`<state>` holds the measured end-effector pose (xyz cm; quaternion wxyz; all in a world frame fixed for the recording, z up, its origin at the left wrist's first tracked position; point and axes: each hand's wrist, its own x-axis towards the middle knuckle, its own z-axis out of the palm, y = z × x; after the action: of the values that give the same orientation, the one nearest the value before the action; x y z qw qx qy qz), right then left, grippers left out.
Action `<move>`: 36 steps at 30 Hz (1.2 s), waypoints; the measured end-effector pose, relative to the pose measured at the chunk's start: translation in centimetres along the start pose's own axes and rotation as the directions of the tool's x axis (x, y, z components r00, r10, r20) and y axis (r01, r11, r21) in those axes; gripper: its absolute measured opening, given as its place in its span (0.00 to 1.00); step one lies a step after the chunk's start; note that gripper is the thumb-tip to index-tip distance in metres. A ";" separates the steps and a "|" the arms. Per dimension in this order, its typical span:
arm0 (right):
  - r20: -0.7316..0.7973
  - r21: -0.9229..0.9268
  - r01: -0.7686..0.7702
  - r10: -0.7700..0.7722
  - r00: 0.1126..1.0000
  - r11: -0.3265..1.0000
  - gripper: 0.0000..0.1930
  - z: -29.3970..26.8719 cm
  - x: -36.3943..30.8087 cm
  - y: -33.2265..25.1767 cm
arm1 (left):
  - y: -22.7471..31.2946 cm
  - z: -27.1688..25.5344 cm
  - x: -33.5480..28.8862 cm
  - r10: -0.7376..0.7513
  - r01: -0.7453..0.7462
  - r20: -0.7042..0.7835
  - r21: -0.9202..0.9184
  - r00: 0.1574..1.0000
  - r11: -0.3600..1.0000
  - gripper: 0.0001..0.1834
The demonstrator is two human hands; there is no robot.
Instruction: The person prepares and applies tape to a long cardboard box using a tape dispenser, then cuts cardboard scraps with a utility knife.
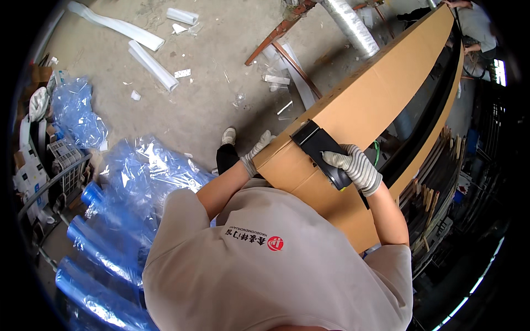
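Note:
A long brown cardboard box [353, 118] slants from in front of my body toward the far right. My right hand [356, 168], in a grey-and-white striped glove, is closed round a black tape dispenser [323, 151]. The dispenser lies against the near end of the box, its wide end at the upper left. At the box's left edge is my gloved left hand [258, 151], with its fingers against the cardboard; part of the grip is hidden. Long black profiles [422, 135] run along the box's right side.
Another person [477, 27] stands at the box's far end with hands on it. Blue plastic film [149, 171] and blue rolls [102, 243] lie at my left. White foam strips [152, 66] litter the floor. A rusty metal frame [281, 30] and a silver wrapped roll [350, 27] stand beyond.

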<state>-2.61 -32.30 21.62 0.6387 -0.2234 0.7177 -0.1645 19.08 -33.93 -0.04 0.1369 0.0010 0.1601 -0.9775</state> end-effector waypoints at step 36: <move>-0.004 -0.016 0.056 -0.056 0.998 0.998 0.21 -0.5 0.3 1.7 | -1.4 3.4 3.2 -0.075 0.117 -0.196 0.214 0.978 0.970 0.40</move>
<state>-3.37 -31.06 20.53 0.6304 -0.2481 0.7138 -0.1774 15.78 -34.58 3.51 0.0726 0.1003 0.0609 -0.9904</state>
